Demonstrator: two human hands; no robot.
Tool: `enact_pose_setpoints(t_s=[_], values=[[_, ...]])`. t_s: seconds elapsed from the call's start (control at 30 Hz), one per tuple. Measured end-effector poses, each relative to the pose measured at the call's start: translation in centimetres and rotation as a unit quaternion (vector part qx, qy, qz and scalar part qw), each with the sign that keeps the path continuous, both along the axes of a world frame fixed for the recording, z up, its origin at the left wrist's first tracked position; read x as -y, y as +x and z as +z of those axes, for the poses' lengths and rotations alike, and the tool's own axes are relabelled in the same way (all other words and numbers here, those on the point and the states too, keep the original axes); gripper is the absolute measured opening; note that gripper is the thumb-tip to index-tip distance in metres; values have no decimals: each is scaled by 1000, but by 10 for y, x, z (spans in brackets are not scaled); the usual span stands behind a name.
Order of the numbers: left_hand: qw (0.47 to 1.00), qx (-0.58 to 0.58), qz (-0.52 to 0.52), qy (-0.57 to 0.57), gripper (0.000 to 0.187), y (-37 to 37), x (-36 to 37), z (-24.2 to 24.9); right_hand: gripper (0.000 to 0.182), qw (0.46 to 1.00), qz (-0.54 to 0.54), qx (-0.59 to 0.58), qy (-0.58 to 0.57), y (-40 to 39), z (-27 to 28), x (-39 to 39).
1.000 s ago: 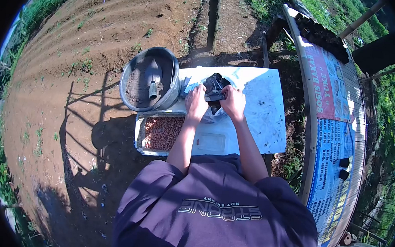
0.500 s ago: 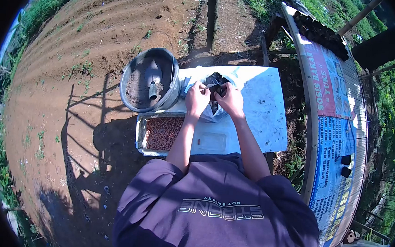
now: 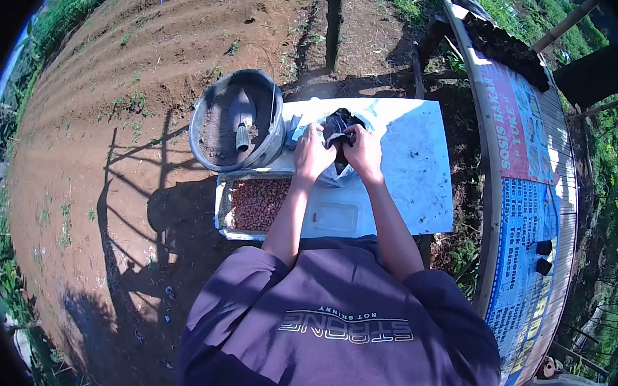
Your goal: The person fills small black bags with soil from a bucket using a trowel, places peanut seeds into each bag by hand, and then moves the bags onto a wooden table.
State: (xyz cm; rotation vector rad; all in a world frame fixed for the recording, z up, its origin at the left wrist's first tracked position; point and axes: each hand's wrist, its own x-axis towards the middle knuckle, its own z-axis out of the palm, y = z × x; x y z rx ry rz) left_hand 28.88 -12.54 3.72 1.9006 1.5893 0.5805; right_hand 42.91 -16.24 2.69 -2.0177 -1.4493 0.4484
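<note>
My left hand point(image 3: 313, 154) and my right hand point(image 3: 363, 154) face each other over the white table point(image 3: 416, 165). Fingers of both are closed on the rim of a small black plastic bag between them. Under and behind it, a clear plastic bag point(image 3: 337, 178) holds more black plastic bags point(image 3: 342, 116). Left of my left hand stands a dark bucket point(image 3: 276, 136) of soil, a trowel point(image 3: 242, 119) lying in it. Nearer me, a white tray point(image 3: 223, 214) lined with sacking holds many small reddish seeds or beans point(image 3: 259, 203).
A shallow clear plastic lid or tray point(image 3: 336, 218) lies at the table's near side. To the right runs a bamboo-edged structure with a printed banner point(image 3: 524, 232). Ridged brown soil point(image 3: 153, 57) stretches beyond and left; a dark post point(image 3: 332, 24) stands behind the table.
Both hands have shifted very slightly while staying on the black plastic bag. The whole view has moved a little; bucket, tray and table stay in place.
</note>
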Motion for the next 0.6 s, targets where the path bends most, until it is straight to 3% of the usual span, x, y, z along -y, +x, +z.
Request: enact_pose_setpoints(t_s=[0.03,0.1,0.2,0.33,0.43,0.5,0.6], values=[[1000,2,-7,16,56,-2,-2,-9,33,1000,7,-21,-17,-1,1,0],[999,-6,5,35,54,-2,-3,-17,31,997,21,-61,-49,-2,6,1],[999,-44,11,24,54,-7,-8,-24,27,981,16,193,-1,1,-4,0],[998,-25,-42,41,53,-9,-4,-20,26,982,39,182,-4,3,-1,-2],[992,56,-102,46,40,-10,-3,0,28,988,72,129,-44,14,4,-6],[989,33,-115,87,27,-10,-5,2,32,988,87,112,-55,17,5,-8],[994,60,-44,79,16,-4,-7,0,42,992,20,109,65,5,7,-3]])
